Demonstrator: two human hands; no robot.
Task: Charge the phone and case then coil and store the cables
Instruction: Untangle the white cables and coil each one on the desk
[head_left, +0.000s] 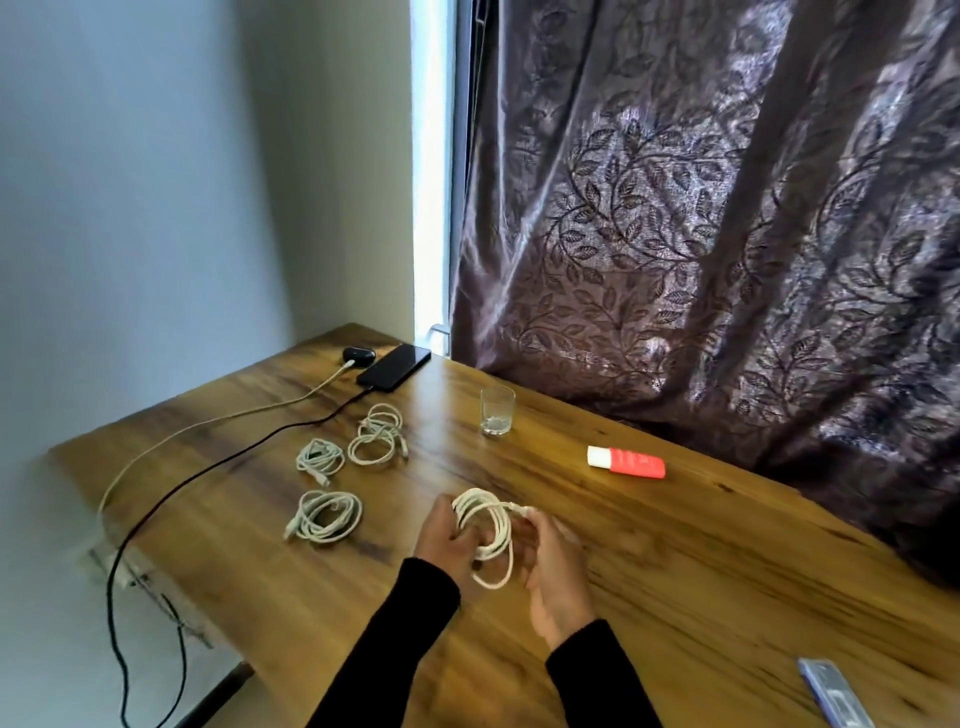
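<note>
White cable coil held above wooden table, near its front edge. Left hand curled round the loops; right hand pinching the cable end at the top of the coil. Three finished white coils lying flat to the left. Black phone and dark rounded case at far corner, each with a cable plugged in. Clear glass tumbler; red tube, white cap, lettering unreadable. Leaf-patterned curtain, glossy.
</note>
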